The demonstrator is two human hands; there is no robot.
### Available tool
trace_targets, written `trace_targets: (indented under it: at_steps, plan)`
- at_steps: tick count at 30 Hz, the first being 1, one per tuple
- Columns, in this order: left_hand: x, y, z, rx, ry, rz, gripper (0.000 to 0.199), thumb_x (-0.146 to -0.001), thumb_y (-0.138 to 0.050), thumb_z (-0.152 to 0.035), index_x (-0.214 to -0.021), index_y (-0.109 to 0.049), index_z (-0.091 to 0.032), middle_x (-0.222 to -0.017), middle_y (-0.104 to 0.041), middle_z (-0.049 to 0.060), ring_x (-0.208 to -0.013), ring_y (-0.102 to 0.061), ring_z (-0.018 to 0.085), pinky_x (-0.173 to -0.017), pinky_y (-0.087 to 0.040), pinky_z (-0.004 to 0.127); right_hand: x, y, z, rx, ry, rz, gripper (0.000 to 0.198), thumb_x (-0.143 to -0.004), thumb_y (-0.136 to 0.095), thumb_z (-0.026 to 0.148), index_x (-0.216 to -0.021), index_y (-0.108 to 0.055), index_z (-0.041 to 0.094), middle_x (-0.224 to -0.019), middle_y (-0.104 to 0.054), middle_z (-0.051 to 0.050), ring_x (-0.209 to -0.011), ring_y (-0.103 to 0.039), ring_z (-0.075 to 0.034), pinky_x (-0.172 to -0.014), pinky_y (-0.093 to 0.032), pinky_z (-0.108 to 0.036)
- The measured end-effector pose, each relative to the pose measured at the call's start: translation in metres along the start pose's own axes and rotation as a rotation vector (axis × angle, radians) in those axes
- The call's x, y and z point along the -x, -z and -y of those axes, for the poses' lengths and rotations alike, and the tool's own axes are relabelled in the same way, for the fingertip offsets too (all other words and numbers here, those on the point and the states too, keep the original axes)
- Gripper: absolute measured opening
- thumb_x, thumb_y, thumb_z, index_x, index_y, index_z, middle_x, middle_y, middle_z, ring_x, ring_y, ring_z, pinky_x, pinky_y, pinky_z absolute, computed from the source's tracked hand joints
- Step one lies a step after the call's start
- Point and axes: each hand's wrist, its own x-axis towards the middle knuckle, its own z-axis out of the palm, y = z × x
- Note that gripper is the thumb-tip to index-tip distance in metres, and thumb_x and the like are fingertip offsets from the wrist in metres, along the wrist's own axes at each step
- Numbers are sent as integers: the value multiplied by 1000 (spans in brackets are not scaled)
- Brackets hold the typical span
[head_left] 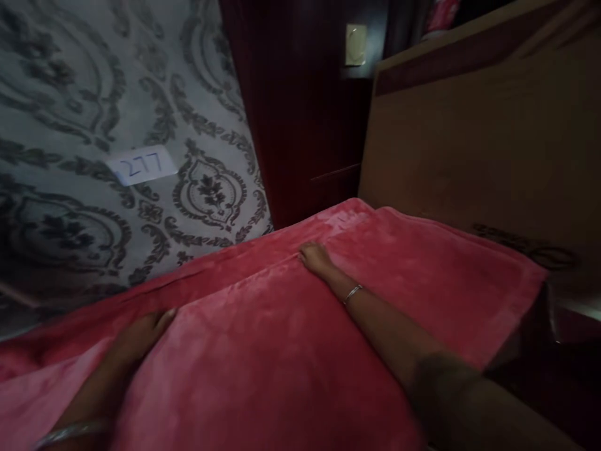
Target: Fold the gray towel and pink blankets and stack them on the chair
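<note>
A pink plush blanket [263,369] spreads across the lower part of the head view, with a folded edge running from left to right. My right hand [315,258] pinches that edge near its middle, fingers closed on the cloth. Farther left, my left hand [148,332] grips the same edge, its thumb along the top and its other fingers mostly hidden. Between the two hands the edge is drawn fairly straight. Beyond it lies a deeper red strip of the same cloth.
Patterned grey wallpaper [211,188] bearing a paper label [143,165] marked 277 rises at the left. A dark red wooden panel [300,125] with a switch plate [355,45] stands behind. At the right, a large cardboard box [469,144] borders the blanket.
</note>
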Motion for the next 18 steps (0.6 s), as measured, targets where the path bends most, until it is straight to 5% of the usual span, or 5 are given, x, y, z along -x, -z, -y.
trace_targets:
  at_steps: [4,8,10,13,18]
  plan:
    - [-21,8,-83,-59,-141,49,46,-91,-38,-56,-75,-66,-23,-96,-76,17,-96,-71,36,-85,-53,46,0,2,1,-25,8,-42,27,-98,-48,29,-107,-74,23,-118,-73,-7,-113,-62,-24,-97,-46,-35]
    - [-24,-21,-203,-48,-258,68,47,-97,-32,-50,-93,-67,-18,-103,-75,18,-96,-72,30,-79,-52,37,3,9,1,-44,15,-108,31,-99,-45,29,-114,-72,31,-121,-72,1,-116,-60,-19,-99,-46,-31]
    - [-18,-40,-243,-84,-260,-11,47,-99,-30,-46,-99,-67,-16,-104,-74,19,-98,-72,29,-79,-50,36,2,15,-3,-56,-6,-166,35,-100,-41,29,-121,-68,36,-129,-69,7,-122,-57,-17,-102,-44,-29]
    - [-14,-58,-263,-99,-256,-86,46,-100,-28,-43,-102,-65,-17,-105,-74,19,-98,-71,30,-78,-49,37,-5,26,-22,-74,-107,-258,43,-100,-34,22,-129,-64,34,-137,-64,8,-127,-54,-15,-105,-43,-27]
    - [-20,-61,-249,-49,-291,-48,42,-99,-27,-42,-96,-62,-19,-103,-74,15,-100,-70,30,-79,-49,37,-22,55,-87,-62,-261,-286,49,-100,-30,14,-135,-62,25,-139,-63,-2,-127,-55,-19,-104,-43,-30]
